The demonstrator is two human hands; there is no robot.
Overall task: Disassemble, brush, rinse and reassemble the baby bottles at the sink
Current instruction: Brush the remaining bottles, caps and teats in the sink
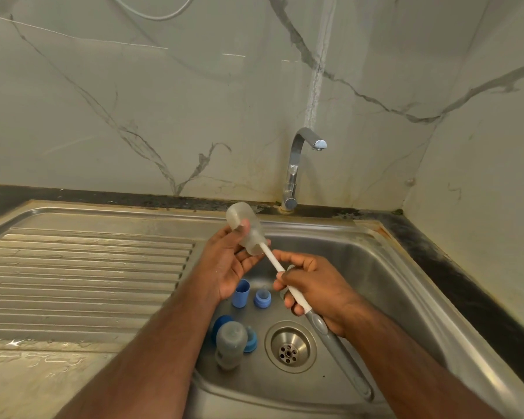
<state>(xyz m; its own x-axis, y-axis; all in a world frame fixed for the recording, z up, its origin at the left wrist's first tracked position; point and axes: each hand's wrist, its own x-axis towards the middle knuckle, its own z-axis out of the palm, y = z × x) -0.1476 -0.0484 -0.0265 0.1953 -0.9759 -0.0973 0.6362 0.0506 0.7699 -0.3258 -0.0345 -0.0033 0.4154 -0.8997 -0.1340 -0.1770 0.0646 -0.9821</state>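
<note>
A: Sink (pixel 384 267), steel, set in a wet surface (pixel 28 385) under marble-look walls; tap (pixel 300 164) dry.

B: Hands?

A: Left hand (pixel 227 264) grasping a clear bottle (pixel 245 229) above the basin, mouth tilted toward the right hand (pixel 318 291), whose fingers clench the brush (pixel 285 276) shaft, head inside. Likely scrubbing.

B: Smaller parts?

A: Second bottle (pixel 230 343), blue cap (pixel 241 293) and collar with teat (pixel 262 298) on the basin floor.

Bottle (pixel 245 228) and brush (pixel 288 281) in hands (pixel 316 290)

Domestic kitchen. Evidence: stainless steel sink (pixel 360 261) with ribbed drainboard (pixel 88 267), chrome swan-neck tap (pixel 297 164) at the rear, marble-effect wall panels (pixel 133 101), dark stone desk (pixel 466 282) edging the basin, wet in places.
</note>
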